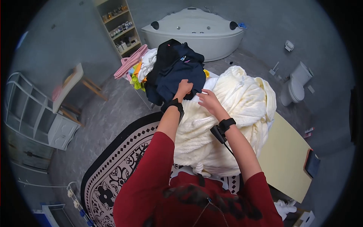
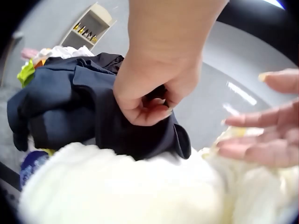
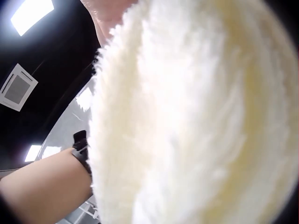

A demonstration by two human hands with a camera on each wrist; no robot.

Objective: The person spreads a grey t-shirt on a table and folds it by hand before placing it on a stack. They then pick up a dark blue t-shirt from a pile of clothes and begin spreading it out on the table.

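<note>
My left hand (image 1: 184,87) pinches the near edge of a navy garment (image 1: 181,72) on a heap of clothes. In the left wrist view, the curled fingers of that hand hold a fold of the dark cloth (image 2: 126,135). My right hand (image 1: 209,101) is just to the right, its fingers spread and nothing between them, over a big cream plush blanket (image 1: 230,102). The blanket (image 3: 177,112) fills most of the right wrist view and hides most of the right hand there.
Beside the navy garment lie a black garment (image 1: 162,56), white cloth (image 1: 147,64) and a folded pink towel (image 1: 130,62). A pale yellow board (image 1: 287,155) extends right of the blanket. Beyond are a corner bathtub (image 1: 193,32), a shelf (image 1: 121,28) and a toilet (image 1: 295,87); a patterned rug (image 1: 117,170) lies below.
</note>
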